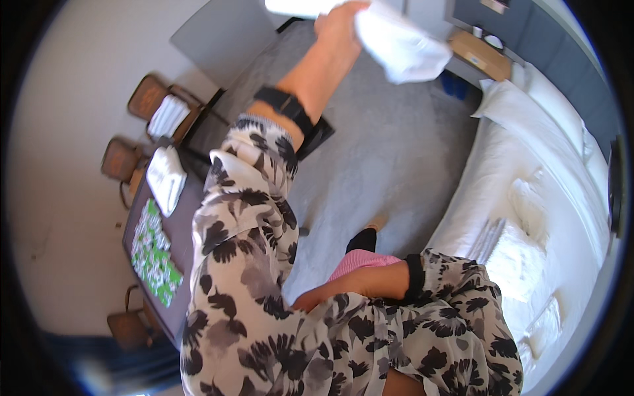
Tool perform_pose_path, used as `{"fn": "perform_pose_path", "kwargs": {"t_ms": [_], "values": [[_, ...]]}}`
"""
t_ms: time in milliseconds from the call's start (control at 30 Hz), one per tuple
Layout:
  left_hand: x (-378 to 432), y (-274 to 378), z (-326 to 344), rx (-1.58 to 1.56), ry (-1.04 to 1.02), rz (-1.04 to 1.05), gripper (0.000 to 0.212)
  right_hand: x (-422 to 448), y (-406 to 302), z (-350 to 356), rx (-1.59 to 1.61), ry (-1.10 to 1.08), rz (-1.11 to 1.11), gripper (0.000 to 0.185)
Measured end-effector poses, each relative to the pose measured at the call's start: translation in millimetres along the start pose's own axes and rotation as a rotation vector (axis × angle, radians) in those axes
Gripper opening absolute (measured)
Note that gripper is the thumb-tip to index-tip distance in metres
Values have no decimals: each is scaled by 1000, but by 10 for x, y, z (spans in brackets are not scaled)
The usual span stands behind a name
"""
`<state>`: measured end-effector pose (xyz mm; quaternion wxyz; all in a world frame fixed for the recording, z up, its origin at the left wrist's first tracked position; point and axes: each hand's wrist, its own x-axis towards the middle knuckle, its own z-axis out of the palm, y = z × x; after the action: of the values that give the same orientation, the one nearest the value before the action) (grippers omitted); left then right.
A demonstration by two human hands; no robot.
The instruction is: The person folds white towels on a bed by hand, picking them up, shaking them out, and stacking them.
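Observation:
My left arm reaches far forward, and my left hand [341,27] grips a white cloth [401,44]. The cloth is blurred and hangs to the right of the hand. Another bright white piece [297,6] shows left of the hand at the top rim; whether it belongs to the same cloth is unclear. Bent across my waist is my right arm, with my right hand [308,299] low in front of my body. Its fingers are hidden by the patterned blouse. Beyond that forearm shows a pink striped fabric [364,261]; I cannot tell if the hand holds it.
On the right stands a bed [475,198] with white linen, folded towels [517,257] and wrapped items. A bedside table [480,54] is at the far right. To the left, a dark table [185,257] bears a folded white towel [167,180] and a green-and-white cloth [153,252], with chairs [119,158] behind.

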<state>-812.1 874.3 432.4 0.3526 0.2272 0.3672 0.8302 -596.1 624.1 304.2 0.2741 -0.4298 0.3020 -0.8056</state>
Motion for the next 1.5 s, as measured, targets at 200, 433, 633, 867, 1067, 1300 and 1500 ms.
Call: {"fn": "perform_pose_path", "kwargs": {"t_ms": [200,433,633,867,1067,1300,1500], "values": [[75,-1504,-1490,-35,224,-246,39,-160,-644,-181,-215,157,210,48],[104,-2659,-2003,-70,334,-567,41,-222,-992,-343,-738,492,43,37],[-209,-2967,-1830,131,522,-655,49,-236,-1332,-103,-940,729,-81,31],[-701,-3544,-1224,-100,593,-802,44,-1175,-1540,1032,-1094,1142,32,25],[-625,-3573,-760,-115,542,-926,28,-2298,-1056,2186,-829,2206,244,32],[-575,-3839,368,45,256,-966,30,-3744,1146,3085,223,3130,-328,21],[-554,-4198,935,-205,-213,-1174,31,-3277,1953,3053,868,3264,-620,20]]}}
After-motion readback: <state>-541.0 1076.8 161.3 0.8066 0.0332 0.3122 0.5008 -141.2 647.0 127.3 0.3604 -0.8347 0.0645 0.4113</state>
